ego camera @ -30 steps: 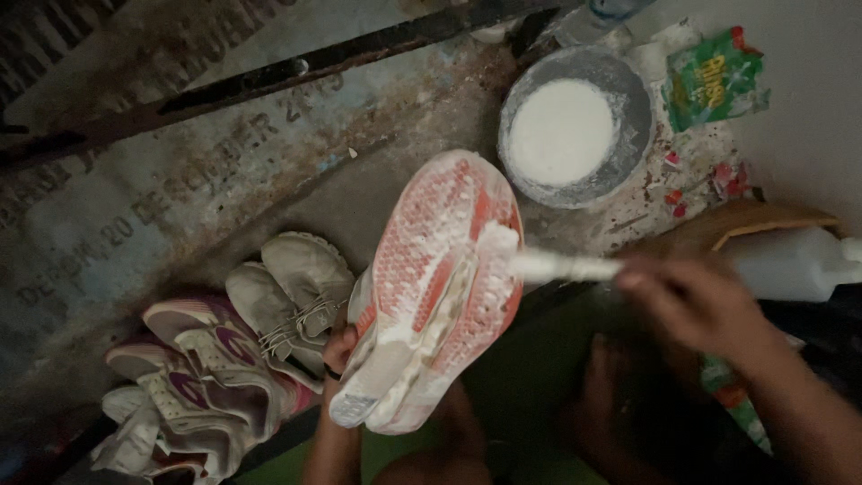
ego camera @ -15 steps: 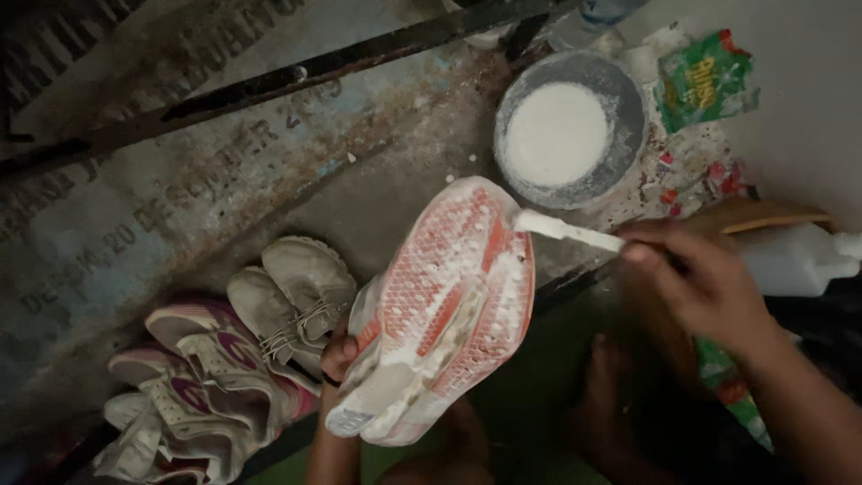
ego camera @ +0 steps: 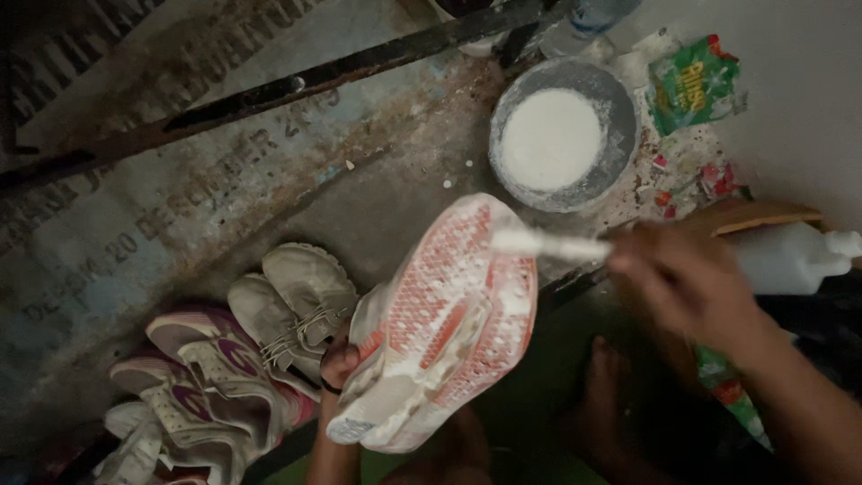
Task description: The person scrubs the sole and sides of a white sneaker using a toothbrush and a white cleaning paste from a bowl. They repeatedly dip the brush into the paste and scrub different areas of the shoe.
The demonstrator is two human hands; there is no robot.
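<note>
The left hand [ego camera: 337, 364] gripped a shoe [ego camera: 440, 323] from beneath, sole turned up, fingers curled round its edge near the heel. The sole was orange-red with a fine waffle grid, smeared with white foam. The right hand [ego camera: 687, 283], blurred, pinched the handle of a white brush [ego camera: 539, 244], whose head lay on the sole's forefoot, just past the fingertips. Beyond the brush stood a round grey bowl [ego camera: 620, 135] of white liquid. Beside the left fingers lay beige laced sneakers [ego camera: 292, 305] and purple-and-white ones [ego camera: 206, 368] on rough, rust-stained concrete [ego camera: 180, 198]. Behind the right hand lay a white plastic bottle [ego camera: 790, 256].
</note>
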